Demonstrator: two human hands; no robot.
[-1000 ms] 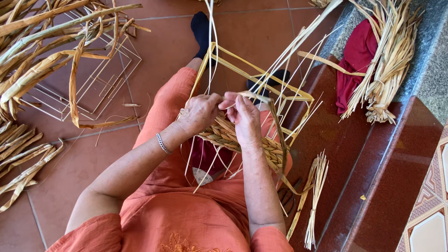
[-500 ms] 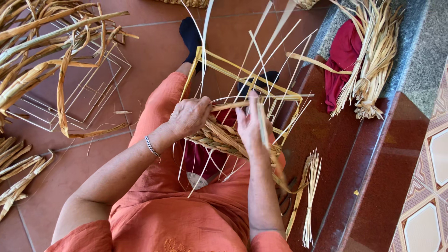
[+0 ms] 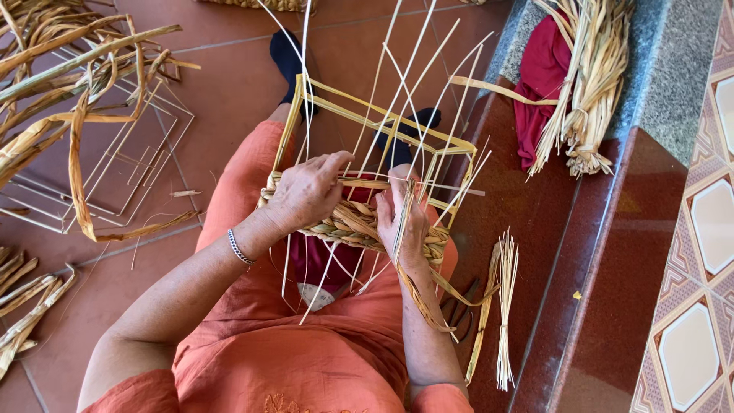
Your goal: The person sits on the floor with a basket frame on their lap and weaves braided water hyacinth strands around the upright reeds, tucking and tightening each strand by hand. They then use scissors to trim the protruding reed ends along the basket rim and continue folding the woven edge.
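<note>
A rectangular wire basket frame wrapped in pale straw rests on my lap, with thin upright stakes fanning up from it. A braided straw band runs along its near edge. My left hand lies on that band, fingers curled over the frame's near rail. My right hand pinches a flat straw strand against the band; the strand trails down past my wrist.
Bare wire frames lie on the tiled floor at left under long dried leaves. A small straw bundle rests on the dark red step at right. A bigger straw bunch and red cloth lie beyond.
The view has shifted left and down. My hands have moved apart along the woven band, and the right hand now holds the strand lower against the weave.
</note>
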